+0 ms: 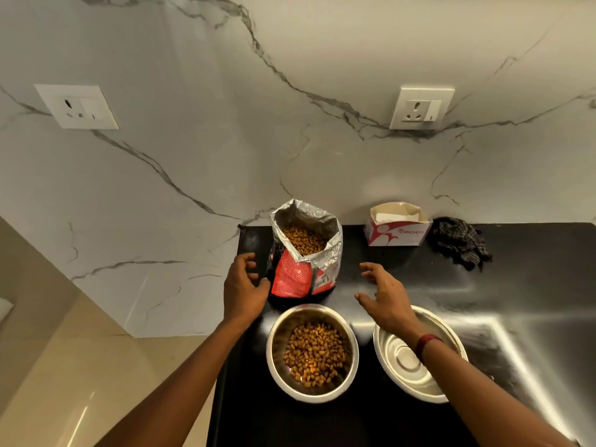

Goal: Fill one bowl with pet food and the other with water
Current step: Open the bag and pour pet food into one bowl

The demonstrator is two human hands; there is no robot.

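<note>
Your left hand point(245, 285) is sitting just beside the bag point(306, 253), at its lower left side. Its fingers point(250, 259) are curving loosely, about half open, and are not closing round anything. The thumb is lying right against the bag's bottom left edge; whether it is actually touching, you cannot tell from this view.

Your right hand point(383, 295) is hovering to the right of the bag, clearly apart from it. Its fingers point(367, 269) are spreading wide and holding nothing. The palm is facing down over the counter point(532, 259), with the forearm crossing above the right bowl point(400, 359). A red band point(427, 345) is circling that wrist.

The bag is standing upright with its mouth gaping open near the counter's back left corner, between your two hands, and kibble is showing inside it. The left bowl point(312, 353) is sitting just in front of the bag, near the counter's left edge, and is holding a layer of kibble point(314, 350). The right bowl is sitting just beside it, showing only bare steel inside.

Along the counter's back edge, a small open box point(398, 229) is standing well to the right of the bag. A dark checked cloth point(461, 243) is lying crumpled just beside the box.
</note>
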